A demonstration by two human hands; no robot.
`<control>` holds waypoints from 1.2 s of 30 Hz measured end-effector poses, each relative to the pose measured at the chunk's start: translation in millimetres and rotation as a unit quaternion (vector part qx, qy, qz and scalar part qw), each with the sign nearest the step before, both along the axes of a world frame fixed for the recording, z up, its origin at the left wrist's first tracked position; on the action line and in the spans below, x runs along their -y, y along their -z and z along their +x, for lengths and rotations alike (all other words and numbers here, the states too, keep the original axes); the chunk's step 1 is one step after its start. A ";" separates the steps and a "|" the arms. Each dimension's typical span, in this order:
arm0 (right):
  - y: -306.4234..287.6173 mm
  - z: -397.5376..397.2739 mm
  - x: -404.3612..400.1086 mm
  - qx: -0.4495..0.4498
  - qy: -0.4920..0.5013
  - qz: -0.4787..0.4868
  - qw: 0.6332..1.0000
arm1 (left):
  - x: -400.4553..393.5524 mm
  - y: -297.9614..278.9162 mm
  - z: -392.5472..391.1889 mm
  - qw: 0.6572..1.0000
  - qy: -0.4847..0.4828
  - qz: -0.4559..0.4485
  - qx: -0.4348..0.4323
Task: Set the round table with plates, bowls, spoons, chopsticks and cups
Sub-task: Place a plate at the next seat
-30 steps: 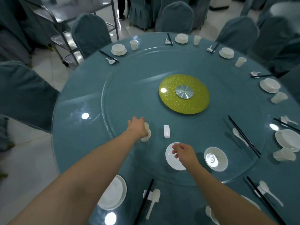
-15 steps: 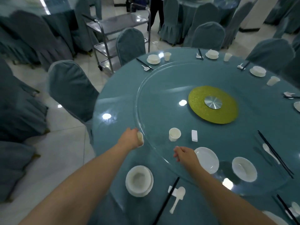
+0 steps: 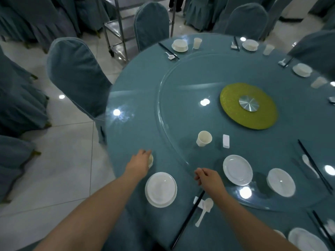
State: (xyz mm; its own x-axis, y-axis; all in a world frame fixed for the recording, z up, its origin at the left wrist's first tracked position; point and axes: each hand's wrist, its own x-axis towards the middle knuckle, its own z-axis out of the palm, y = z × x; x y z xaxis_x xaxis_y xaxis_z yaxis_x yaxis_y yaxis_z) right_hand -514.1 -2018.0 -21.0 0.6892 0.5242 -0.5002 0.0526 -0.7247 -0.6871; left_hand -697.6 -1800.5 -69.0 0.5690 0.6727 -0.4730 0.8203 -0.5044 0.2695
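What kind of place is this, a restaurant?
Most likely a banquet hall or large restaurant: a big round table with a glass turntable, cloth-covered chairs all around, and a steel service trolley behind.

White cup (image 3: 150, 159) stands near table (image 3: 137, 134) edge, above stacked plate (image 3: 161, 189).

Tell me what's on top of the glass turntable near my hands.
On the turntable: a cup, a white rest, a plate, a bowl, chopsticks and a spoon. Nothing covers them.
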 end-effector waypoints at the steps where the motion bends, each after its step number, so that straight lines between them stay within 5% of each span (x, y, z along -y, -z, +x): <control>1: 0.0 -0.6 0.1 -0.001 0.001 0.001 1.000 | 0.7 2.2 1.0 1.000 0.001 0.005 -0.002; 11: 5.8 12.2 19.7 -0.012 0.030 0.005 0.999 | 0.1 5.1 26.5 1.000 -0.014 -0.025 -0.007; 18: -2.5 14.4 38.2 -0.017 0.065 0.019 0.998 | 31.0 -22.8 40.8 0.979 0.011 0.141 0.149; 21: -1.4 11.1 52.7 -0.017 0.089 0.030 0.995 | 51.7 -28.5 53.2 0.979 0.044 0.111 0.164; 27: -12.8 -6.6 88.1 -0.015 0.109 0.041 0.993 | 102.0 -45.2 55.7 0.982 -0.024 -0.007 0.189; 36: -49.0 -71.5 129.8 -0.061 0.091 0.112 0.988 | 188.3 -104.3 -20.3 0.964 -0.134 -0.069 0.220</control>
